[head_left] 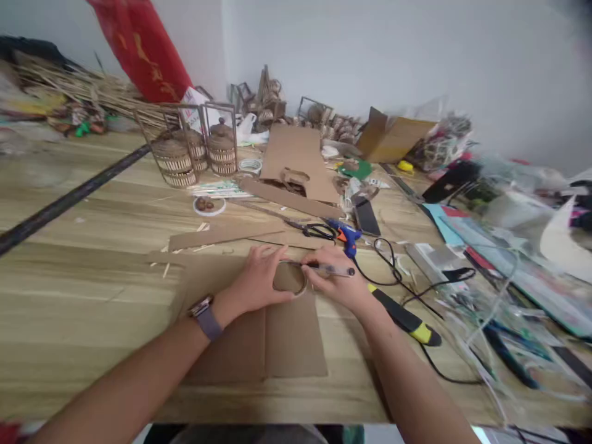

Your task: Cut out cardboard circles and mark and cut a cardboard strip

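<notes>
Near: flat brown cardboard sheet (pixel 296 345) on pale wooden table (pixel 115 296) | left hand (pixel 259 279) grips thin, pale round ring (pixel 304 285) on sheet | right hand (pixel 342 288) grips clear, black-tipped pen (pixel 333 270) at ring's rim | beyond: blue plastic glue gun (pixel 350 237)

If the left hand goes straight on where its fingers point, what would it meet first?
The ring the left hand holds; just beyond, probably the right hand with the pen, though depth is unclear.

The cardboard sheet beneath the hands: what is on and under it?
The left hand holds a ring on the cardboard sheet; the right hand holds a pen at the ring. Wooden table shows around the sheet; anything underneath is covered.
</notes>
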Demonstrator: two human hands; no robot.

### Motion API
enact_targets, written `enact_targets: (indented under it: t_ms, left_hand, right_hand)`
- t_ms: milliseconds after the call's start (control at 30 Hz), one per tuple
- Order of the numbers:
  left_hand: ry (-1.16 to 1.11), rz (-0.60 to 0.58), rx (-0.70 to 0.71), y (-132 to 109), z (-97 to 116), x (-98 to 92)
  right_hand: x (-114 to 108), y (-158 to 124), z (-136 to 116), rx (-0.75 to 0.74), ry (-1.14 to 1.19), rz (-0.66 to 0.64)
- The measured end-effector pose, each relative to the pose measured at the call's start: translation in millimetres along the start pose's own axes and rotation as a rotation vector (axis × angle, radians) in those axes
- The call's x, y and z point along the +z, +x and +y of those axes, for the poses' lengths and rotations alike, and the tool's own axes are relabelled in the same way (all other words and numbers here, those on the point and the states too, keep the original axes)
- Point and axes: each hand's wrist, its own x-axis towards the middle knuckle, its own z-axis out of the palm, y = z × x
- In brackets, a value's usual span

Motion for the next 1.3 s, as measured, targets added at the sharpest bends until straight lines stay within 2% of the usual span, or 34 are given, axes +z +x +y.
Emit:
enact_targets:
  t_ms: [167,300,500,667,867,1100,1300]
  left_hand:
    - [-0.019,0.026,0.019,2.1,-0.6,1.0]
    - [-0.019,0.02,0.026,1.7,0.2,-0.3]
    - [-0.011,0.015,-0.001,2.0,2.7,-1.6]
    - [-0.017,0.022,0.017,2.7,1.8,-1.7]
    - [0.002,0.021,0.016,2.2,1.4,-2.1]
    - [0.01,0.025,0.013,3.1,0.7,-0.6]
    - [-0.008,0.048,0.031,3.6,-2.7,1.4]
  right_hand:
    - [2.4,0.3,-0.9,-0.008,-0.037,-0.049]
    - [-0.3,4.5,-2.2,-0.012,-0.103,-0.139]
    - [-15.8,18.8,-15.9,0.026,-0.216,-0.311]
    - [-28.4,32.7,-28.2,0.057,-0.205,-0.43]
    - [-34.0,40.8,-18.2,0.181,-0.069,-0.391]
    - [-15.4,37.9,-5.1,0.274,0.103,-0.377]
    - [-9.6,40.7,-4.0,0.303,0.187,-0.454]
